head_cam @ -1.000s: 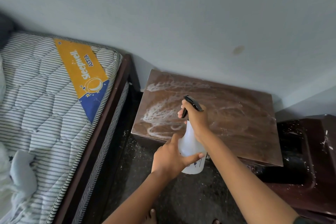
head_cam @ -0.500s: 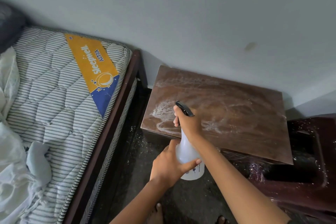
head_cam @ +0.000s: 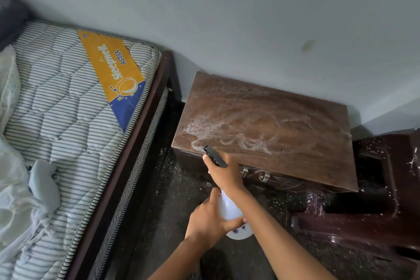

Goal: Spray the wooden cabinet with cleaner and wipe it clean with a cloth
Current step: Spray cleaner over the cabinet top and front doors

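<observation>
The low wooden cabinet (head_cam: 284,125) stands against the wall, its brown top streaked with white foamy spray, thickest at the front left. A white spray bottle (head_cam: 229,209) with a black nozzle is held upright just in front of the cabinet's front left edge. My right hand (head_cam: 223,173) grips the neck and trigger, nozzle pointing at the cabinet top. My left hand (head_cam: 209,220) wraps the bottle's lower body. A pale cloth (head_cam: 43,182) lies on the mattress at the left.
A striped mattress (head_cam: 68,109) on a dark bed frame (head_cam: 136,143) fills the left. A dark maroon plastic stool (head_cam: 375,200) lies to the right of the cabinet. Dark speckled floor (head_cam: 172,200) runs between bed and cabinet. The grey wall (head_cam: 227,18) is behind.
The bottle and both hands have drawn back toward me, from over the cabinet top to its front edge. My view has shifted left, showing more of the bed.
</observation>
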`<action>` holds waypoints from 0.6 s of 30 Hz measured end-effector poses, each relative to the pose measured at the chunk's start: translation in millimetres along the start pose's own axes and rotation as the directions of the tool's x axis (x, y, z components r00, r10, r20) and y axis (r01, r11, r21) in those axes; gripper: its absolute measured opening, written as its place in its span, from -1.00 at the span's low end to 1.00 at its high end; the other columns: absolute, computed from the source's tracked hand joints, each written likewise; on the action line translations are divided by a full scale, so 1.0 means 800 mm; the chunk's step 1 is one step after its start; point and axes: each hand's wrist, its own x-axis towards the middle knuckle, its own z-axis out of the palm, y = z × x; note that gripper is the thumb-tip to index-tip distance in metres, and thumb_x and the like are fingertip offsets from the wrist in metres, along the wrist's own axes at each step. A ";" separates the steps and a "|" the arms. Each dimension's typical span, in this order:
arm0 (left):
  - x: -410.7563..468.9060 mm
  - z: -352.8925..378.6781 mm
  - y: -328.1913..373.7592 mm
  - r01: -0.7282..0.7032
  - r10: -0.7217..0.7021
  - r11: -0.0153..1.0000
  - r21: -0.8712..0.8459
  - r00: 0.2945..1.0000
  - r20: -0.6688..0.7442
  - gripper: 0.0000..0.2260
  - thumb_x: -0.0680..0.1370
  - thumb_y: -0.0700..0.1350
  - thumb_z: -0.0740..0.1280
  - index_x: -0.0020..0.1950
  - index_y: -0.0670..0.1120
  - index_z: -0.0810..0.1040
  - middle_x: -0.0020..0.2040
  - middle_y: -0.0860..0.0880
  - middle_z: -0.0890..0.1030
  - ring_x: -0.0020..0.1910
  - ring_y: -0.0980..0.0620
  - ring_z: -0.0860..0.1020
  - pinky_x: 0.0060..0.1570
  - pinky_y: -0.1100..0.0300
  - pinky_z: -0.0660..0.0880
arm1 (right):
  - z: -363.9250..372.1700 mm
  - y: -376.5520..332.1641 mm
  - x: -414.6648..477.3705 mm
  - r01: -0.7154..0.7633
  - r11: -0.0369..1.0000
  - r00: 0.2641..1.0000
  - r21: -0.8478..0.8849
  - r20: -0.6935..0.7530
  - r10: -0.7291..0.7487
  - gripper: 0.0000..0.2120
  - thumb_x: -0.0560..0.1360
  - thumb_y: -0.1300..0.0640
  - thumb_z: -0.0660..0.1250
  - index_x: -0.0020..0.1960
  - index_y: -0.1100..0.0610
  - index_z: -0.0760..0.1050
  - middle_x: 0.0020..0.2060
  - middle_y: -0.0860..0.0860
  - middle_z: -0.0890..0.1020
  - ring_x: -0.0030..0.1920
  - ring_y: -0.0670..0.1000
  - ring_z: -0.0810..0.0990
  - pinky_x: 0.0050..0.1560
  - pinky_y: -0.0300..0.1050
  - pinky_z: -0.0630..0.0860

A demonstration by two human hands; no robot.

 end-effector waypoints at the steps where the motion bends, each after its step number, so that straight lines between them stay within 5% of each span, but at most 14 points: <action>1: -0.003 0.008 0.001 0.004 -0.004 1.000 0.003 1.000 0.005 -0.19 0.17 0.48 0.24 0.25 0.02 0.27 0.06 0.04 0.59 0.04 -0.02 0.56 -0.13 0.10 0.44 | -0.004 0.007 -0.006 0.005 1.000 1.000 0.000 -0.016 -0.005 -0.69 0.41 -0.08 0.26 -0.38 0.11 0.37 -0.48 0.12 0.46 -0.32 0.27 0.56 -0.35 -0.03 0.42; 6: -0.014 0.047 0.012 0.004 -0.004 0.999 0.047 1.000 0.003 -0.29 0.28 0.43 0.35 0.23 0.02 0.28 0.10 0.08 0.56 0.09 0.01 0.54 -0.18 0.15 0.34 | -0.038 0.040 -0.033 0.000 0.992 1.000 0.124 -0.020 0.002 -0.85 0.44 0.14 0.28 -0.19 0.25 0.48 -0.27 0.32 0.57 -0.33 0.04 0.46 -0.36 -0.07 0.41; 11: -0.021 0.080 0.041 -0.058 0.052 0.995 0.087 0.996 0.067 -0.30 0.29 0.42 0.37 0.24 0.04 0.30 0.11 0.08 0.58 0.10 0.02 0.55 -0.08 0.12 0.45 | -0.088 0.067 -0.054 -0.052 0.963 0.981 0.263 -0.169 0.099 -0.86 0.48 0.17 0.33 -0.24 0.17 0.53 -0.43 0.03 0.58 -0.43 -0.15 0.54 -0.27 -0.12 0.44; 18: -0.021 0.121 0.091 -0.141 0.108 0.972 0.187 0.978 0.177 -0.31 0.31 0.40 0.37 0.28 0.05 0.33 0.17 0.02 0.58 0.15 -0.06 0.54 -0.02 0.08 0.41 | -0.166 0.108 -0.070 -0.054 0.912 0.902 0.406 -0.372 0.219 -0.81 0.49 0.25 0.31 -0.26 0.32 0.53 -0.50 0.06 0.53 -0.49 -0.06 0.47 -0.38 -0.17 0.40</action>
